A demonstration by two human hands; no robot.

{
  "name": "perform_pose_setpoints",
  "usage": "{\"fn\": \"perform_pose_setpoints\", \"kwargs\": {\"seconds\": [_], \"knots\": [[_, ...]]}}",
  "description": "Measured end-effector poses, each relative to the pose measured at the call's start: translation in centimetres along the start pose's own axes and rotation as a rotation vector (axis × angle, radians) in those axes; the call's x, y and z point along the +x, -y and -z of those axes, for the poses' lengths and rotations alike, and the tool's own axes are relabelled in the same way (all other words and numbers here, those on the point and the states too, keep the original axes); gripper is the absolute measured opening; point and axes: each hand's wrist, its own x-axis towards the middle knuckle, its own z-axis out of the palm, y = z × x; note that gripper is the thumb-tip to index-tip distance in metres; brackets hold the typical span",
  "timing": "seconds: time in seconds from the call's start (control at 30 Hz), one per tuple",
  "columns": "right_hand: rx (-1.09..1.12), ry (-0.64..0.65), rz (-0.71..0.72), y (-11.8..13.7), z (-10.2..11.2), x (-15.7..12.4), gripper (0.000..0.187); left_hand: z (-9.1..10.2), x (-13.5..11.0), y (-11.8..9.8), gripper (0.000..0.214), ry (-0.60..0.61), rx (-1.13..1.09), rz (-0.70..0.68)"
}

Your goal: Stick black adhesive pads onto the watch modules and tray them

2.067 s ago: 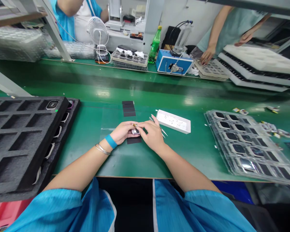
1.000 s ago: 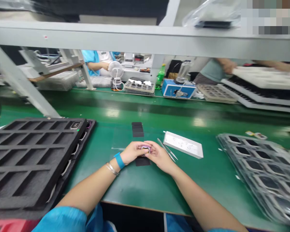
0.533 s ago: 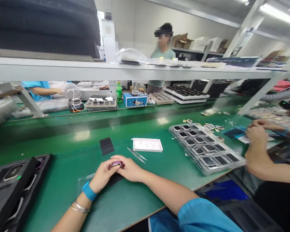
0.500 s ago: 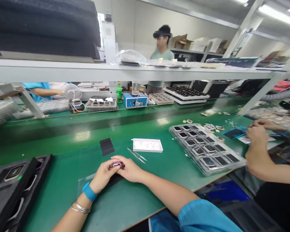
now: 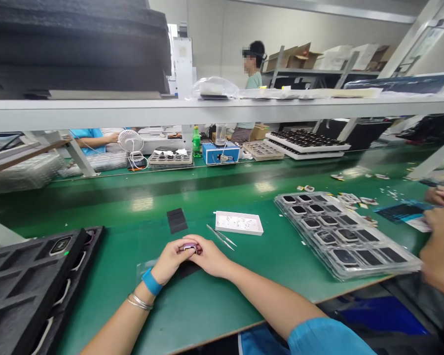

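Over the green bench, both my hands are closed around a small purple watch case (image 5: 190,246). My left hand (image 5: 173,258), with a blue band and bangles at its wrist, grips its left side, thumb across the front. My right hand (image 5: 213,258) holds the other side; fingers hide much of the case. A dark flat pad (image 5: 188,269) lies partly covered beneath them. Just beyond my right hand rest metal tweezers (image 5: 222,237), beside a shallow white box (image 5: 259,230) with tiny parts inside. A black sheet (image 5: 176,220) lies beyond my left hand.
At left stand stacked black foam trays (image 5: 17,276) with watch cases. A clear plastic tray (image 5: 315,251) of dark watch screens sits to the right, near a co-worker's hands (image 5: 442,236). An overhead shelf (image 5: 214,112) spans the bench. Loose small parts (image 5: 350,198) lie behind the tray.
The view has swung left, so the bench items appear farther right. My hands keep hold of the watch case. The person behind the shelf has turned sideways.
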Motion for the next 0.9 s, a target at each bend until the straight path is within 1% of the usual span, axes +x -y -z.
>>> {"fn": "perform_pose_setpoints", "kwargs": {"seconds": [0.13,0.33,0.43,0.5,0.6,0.67,0.73,0.77,0.8,0.83,0.9], "knots": [[-0.057,-0.031,0.016,0.5,-0.2,-0.3,0.042,-0.1,-0.2,-0.1,0.032,-0.007,0.023,-0.037],[-0.055,-0.035,-0.008,0.2,-0.4,-0.3,0.042,0.0,-0.1,0.2,0.035,-0.004,-0.011,-0.034],[-0.012,-0.046,-0.035,0.0,-0.5,-0.1,0.04,-0.1,0.1,0.0,0.039,0.01,-0.073,0.021],[0.069,-0.085,-0.044,-0.3,-0.4,0.1,0.047,0.1,0.1,-0.3,0.044,-0.021,-0.136,0.078],[0.233,-0.185,-0.033,-0.7,0.2,0.5,0.059,1.1,0.2,-1.3,0.051,-0.171,-0.279,0.105],[0.305,-0.263,-0.041,-0.9,0.8,0.9,0.058,2.2,0.3,-2.0,0.048,-0.26,-0.43,0.094],[0.322,-0.333,-0.059,-1.0,1.3,1.1,0.054,3.4,0.5,-2.5,0.046,-0.307,-0.512,0.069],[0.317,-0.36,-0.062,-1.1,1.5,1.2,0.052,4.0,0.6,-2.6,0.047,-0.337,-0.486,0.039],[0.304,-0.384,-0.058,-1.1,1.7,1.2,0.051,4.5,0.7,-2.6,0.049,-0.387,-0.403,-0.007],[0.286,-0.404,-0.051,-1.1,1.7,1.2,0.05,5.0,0.8,-2.6,0.051,-0.46,-0.268,-0.069],[0.243,-0.436,-0.031,-1.2,1.7,1.1,0.048,5.9,1.0,-2.3,0.055,-0.653,0.087,-0.216]]}}
